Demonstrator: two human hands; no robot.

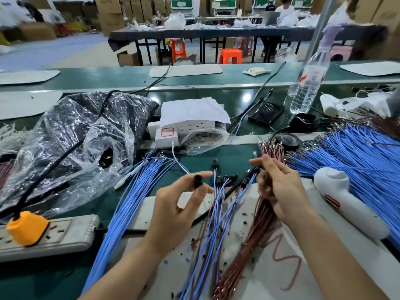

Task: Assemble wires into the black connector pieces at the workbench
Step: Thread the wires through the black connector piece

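My left hand (176, 204) pinches a small black connector piece (198, 180) between thumb and forefinger, above the white mat (270, 267). My right hand (281, 187) grips a bundle of brown wires (257, 217), whose metal tips fan out above my fingers. Between my hands lie several blue-and-brown wire pairs fitted with black connectors (227, 178). A loose bundle of blue wires (129, 191) lies left of my left hand. A large pile of blue wires (357, 156) fills the right of the bench.
A clear plastic bag of dark parts (82, 135) sits at the left. A power strip with an orange plug (28, 228) is in front of it. A white handheld device (346, 198), a water bottle (307, 83), a phone (266, 112) and a tape roll (289, 139) stand right. A person sits at a far table.
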